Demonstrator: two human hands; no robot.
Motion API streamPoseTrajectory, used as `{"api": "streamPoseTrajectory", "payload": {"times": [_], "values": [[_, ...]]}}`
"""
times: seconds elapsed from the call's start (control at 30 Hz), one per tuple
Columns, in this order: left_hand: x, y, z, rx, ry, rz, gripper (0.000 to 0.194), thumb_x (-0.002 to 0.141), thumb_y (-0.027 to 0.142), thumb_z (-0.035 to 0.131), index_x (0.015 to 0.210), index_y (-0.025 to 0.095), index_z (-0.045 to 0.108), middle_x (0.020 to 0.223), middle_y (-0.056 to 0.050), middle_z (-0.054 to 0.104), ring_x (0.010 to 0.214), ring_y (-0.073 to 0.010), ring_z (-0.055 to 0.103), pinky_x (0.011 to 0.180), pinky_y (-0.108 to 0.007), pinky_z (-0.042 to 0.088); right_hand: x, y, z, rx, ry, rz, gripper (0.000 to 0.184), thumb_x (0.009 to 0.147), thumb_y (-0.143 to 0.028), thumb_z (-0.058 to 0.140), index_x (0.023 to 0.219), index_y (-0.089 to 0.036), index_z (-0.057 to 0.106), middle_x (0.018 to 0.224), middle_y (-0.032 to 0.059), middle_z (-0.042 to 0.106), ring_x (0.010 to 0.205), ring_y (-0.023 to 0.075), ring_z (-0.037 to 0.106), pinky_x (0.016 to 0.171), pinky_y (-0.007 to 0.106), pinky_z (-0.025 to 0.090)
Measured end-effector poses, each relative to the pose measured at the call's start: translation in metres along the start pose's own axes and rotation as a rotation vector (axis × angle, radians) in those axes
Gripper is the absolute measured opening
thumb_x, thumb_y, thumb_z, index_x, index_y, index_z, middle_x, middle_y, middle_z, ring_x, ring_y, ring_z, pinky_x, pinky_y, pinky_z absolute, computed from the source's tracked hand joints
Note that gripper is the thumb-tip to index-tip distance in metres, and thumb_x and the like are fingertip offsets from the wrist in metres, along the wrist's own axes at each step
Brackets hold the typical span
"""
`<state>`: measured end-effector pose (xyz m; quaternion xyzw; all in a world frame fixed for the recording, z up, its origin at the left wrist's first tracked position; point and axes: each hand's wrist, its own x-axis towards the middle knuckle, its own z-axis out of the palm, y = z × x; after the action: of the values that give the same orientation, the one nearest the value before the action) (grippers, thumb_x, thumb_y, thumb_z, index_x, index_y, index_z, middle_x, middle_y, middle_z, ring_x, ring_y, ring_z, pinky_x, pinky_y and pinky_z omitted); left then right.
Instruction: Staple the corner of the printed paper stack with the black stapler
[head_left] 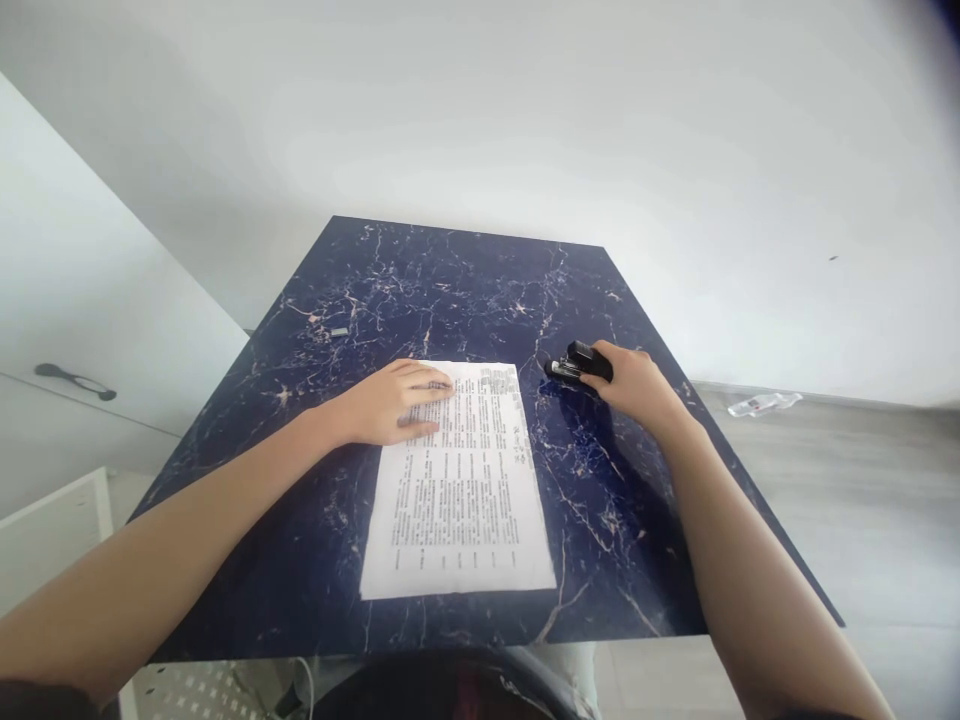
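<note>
Printed sheets of paper [469,520] lie on the dark blue marbled table, text running sideways; whether it is one sheet or a stack I cannot tell. My left hand [394,402] rests flat on the upper left part of the paper, fingers stretched out to the right. To the right of the paper, my right hand [626,378] grips a black stapler [577,362] from its right end. Its jaw end points left, apart from the paper's upper right corner. Part of the stapler's body is hidden by my fingers.
On the far left of the table [465,290] lies a small pale strip [340,332], perhaps staples. A white cabinet with a dark handle [75,380] stands at left. The wall rises behind the table. A crumpled clear wrapper [765,405] lies on the floor at right.
</note>
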<state>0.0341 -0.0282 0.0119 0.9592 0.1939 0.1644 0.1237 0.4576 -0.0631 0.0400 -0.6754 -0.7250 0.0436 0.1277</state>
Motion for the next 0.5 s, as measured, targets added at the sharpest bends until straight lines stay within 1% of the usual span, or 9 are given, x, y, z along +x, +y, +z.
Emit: {"api": "streamPoseTrajectory", "payload": {"times": [0.07, 0.13, 0.2, 0.27, 0.33, 0.4, 0.43, 0.47, 0.5], "values": [[0.0, 0.0, 0.002, 0.029, -0.05, -0.02, 0.06, 0.1, 0.05, 0.067, 0.157, 0.036, 0.053, 0.161, -0.008, 0.054, 0.151, -0.0292, 0.048, 0.13, -0.055, 0.024, 0.0, -0.004, 0.001, -0.001, 0.048, 0.064, 0.012, 0.087, -0.03, 0.066, 0.097, -0.022, 0.065, 0.08, 0.0076, 0.071, 0.068, 0.0259, 0.062, 0.06, 0.034, 0.039], [0.0, 0.0, 0.005, 0.05, -0.084, -0.039, 0.065, 0.101, 0.053, 0.064, 0.162, 0.037, 0.044, 0.167, -0.007, 0.047, 0.156, -0.0286, 0.041, 0.132, -0.056, 0.015, 0.0, -0.015, 0.003, 0.024, 0.155, 0.104, 0.012, 0.088, -0.029, 0.065, 0.097, -0.021, 0.064, 0.086, 0.01, 0.073, 0.072, 0.0275, 0.064, 0.061, 0.035, 0.04], [0.001, 0.0, 0.007, 0.055, -0.092, -0.046, 0.067, 0.102, 0.055, 0.062, 0.163, 0.036, 0.041, 0.167, -0.007, 0.046, 0.157, -0.0287, 0.039, 0.133, -0.058, 0.011, -0.003, -0.034, 0.006, 0.096, 0.264, 0.113, 0.013, 0.089, -0.031, 0.066, 0.098, -0.021, 0.065, 0.09, 0.0112, 0.074, 0.078, 0.029, 0.066, 0.064, 0.036, 0.043], [0.003, 0.001, 0.007, 0.045, -0.064, -0.043, 0.069, 0.1, 0.057, 0.065, 0.162, 0.032, 0.044, 0.165, -0.009, 0.049, 0.155, -0.0302, 0.042, 0.132, -0.059, 0.013, -0.008, -0.059, 0.008, 0.214, 0.303, 0.071, 0.016, 0.09, -0.033, 0.068, 0.1, -0.021, 0.065, 0.091, 0.0099, 0.074, 0.079, 0.0277, 0.067, 0.067, 0.036, 0.046], [0.004, 0.001, 0.002, 0.016, 0.049, -0.062, 0.06, 0.101, 0.053, 0.064, 0.154, 0.028, 0.053, 0.156, -0.011, 0.058, 0.147, -0.0304, 0.051, 0.128, -0.058, 0.026, -0.017, -0.087, 0.013, 0.331, 0.262, -0.031, 0.018, 0.09, -0.031, 0.07, 0.105, -0.021, 0.067, 0.094, 0.0083, 0.075, 0.08, 0.0254, 0.068, 0.069, 0.037, 0.049], [0.003, -0.001, -0.006, 0.005, 0.274, -0.153, 0.039, 0.106, 0.043, 0.057, 0.14, 0.024, 0.063, 0.138, -0.011, 0.069, 0.131, -0.0282, 0.061, 0.117, -0.053, 0.043, -0.025, -0.114, 0.02, 0.415, 0.188, -0.164, 0.022, 0.091, -0.027, 0.069, 0.113, -0.022, 0.068, 0.102, 0.0081, 0.076, 0.087, 0.0245, 0.069, 0.075, 0.037, 0.052], [0.001, -0.004, -0.011, 0.024, 0.408, -0.217, 0.031, 0.108, 0.036, 0.052, 0.131, 0.023, 0.067, 0.128, -0.011, 0.073, 0.123, -0.0269, 0.064, 0.111, -0.05, 0.048, -0.029, -0.125, 0.024, 0.443, 0.148, -0.218, 0.025, 0.092, -0.026, 0.068, 0.117, -0.022, 0.067, 0.106, 0.0085, 0.076, 0.091, 0.0247, 0.069, 0.077, 0.038, 0.053], [-0.001, -0.008, -0.016, 0.067, 0.529, -0.282, 0.027, 0.108, 0.031, 0.047, 0.123, 0.022, 0.069, 0.119, -0.01, 0.074, 0.115, -0.026, 0.066, 0.106, -0.047, 0.051, -0.032, -0.134, 0.029, 0.459, 0.111, -0.258, 0.028, 0.094, -0.025, 0.067, 0.121, -0.022, 0.067, 0.11, 0.0091, 0.075, 0.094, 0.0252, 0.069, 0.08, 0.039, 0.054], [-0.005, -0.013, -0.022, 0.132, 0.616, -0.347, 0.027, 0.107, 0.026, 0.045, 0.117, 0.022, 0.07, 0.113, -0.009, 0.073, 0.111, -0.0261, 0.066, 0.104, -0.047, 0.051, -0.033, -0.141, 0.034, 0.463, 0.077, -0.287, 0.03, 0.095, -0.026, 0.067, 0.124, -0.022, 0.066, 0.113, 0.01, 0.074, 0.098, 0.0262, 0.069, 0.082, 0.041, 0.055]]}}
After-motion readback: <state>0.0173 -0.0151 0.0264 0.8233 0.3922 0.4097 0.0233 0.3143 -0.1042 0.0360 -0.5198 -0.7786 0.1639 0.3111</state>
